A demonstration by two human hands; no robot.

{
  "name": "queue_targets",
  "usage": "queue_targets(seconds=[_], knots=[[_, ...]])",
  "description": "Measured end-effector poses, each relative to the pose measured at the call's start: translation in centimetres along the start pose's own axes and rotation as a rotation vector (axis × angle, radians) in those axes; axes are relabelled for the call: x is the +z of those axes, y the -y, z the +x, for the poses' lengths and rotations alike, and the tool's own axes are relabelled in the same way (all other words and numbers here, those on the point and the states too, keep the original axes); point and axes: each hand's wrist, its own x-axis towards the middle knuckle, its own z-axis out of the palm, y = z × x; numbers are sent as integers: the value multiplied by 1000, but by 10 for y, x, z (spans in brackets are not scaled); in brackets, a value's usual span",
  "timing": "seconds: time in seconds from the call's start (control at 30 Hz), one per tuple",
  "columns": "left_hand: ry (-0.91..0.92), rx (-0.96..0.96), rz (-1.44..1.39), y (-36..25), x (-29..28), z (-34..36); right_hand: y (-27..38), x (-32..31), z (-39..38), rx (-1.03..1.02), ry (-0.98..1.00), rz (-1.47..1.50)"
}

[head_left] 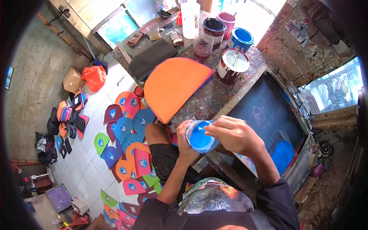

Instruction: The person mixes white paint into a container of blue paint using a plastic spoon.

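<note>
Gripping a round plastic tub (200,138) of glossy blue paint, left-hand fingers (183,130) wrap it; right-hand fingers (214,128) pinch inside.

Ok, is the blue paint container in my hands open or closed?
Open. The blue paint container has no lid on: blue paint shows inside, tilted toward the camera, left hand gripping it and right hand reaching into its mouth.

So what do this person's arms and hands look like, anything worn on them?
Both hands are bare: the left hand and right hand show no gloves, rings or watch that I can make out. The forearms are bare too. Dark sleeves are pushed up near the elbows, clearest on the right arm.
</note>
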Motion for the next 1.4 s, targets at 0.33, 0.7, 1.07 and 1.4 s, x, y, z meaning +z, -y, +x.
queue_targets(seconds=[0.33, 0.7, 1.07, 1.4], knots=[[-24, -30, -68, 3, 5, -4, 0, 1, -4, 18, 6, 71], [-18, 8, -13, 7, 1, -2, 5, 3, -4, 115, -137, 47], [-2, -27, -5, 3, 1, -2, 5, 7, -8, 119, -137, 177], [-23, -9, -66, 1, 3, 2, 2, 6, -12, 156, -159, 56]])
